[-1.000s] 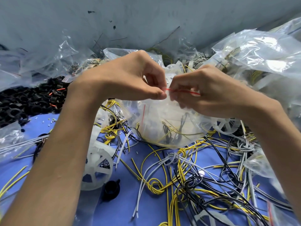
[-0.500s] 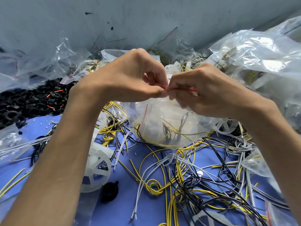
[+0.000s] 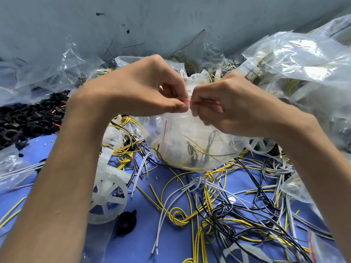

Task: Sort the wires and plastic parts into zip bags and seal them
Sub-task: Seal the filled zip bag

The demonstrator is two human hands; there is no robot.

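While the left hand [image 3: 140, 93] and right hand [image 3: 233, 107] are meeting at the centre of the frame, both are pinching the red seal strip [image 3: 205, 103] of a clear zip bag [image 3: 190, 145] holding wires. Loose yellow, grey and black wires [image 3: 218, 205] are lying on the blue surface [image 3: 171, 243] at lower right.

Bare blue mat [image 3: 144, 242] open near front centre; wires [image 3: 228, 205] right, bags [image 3: 303, 59] behind, black parts [image 3: 20, 122] left.
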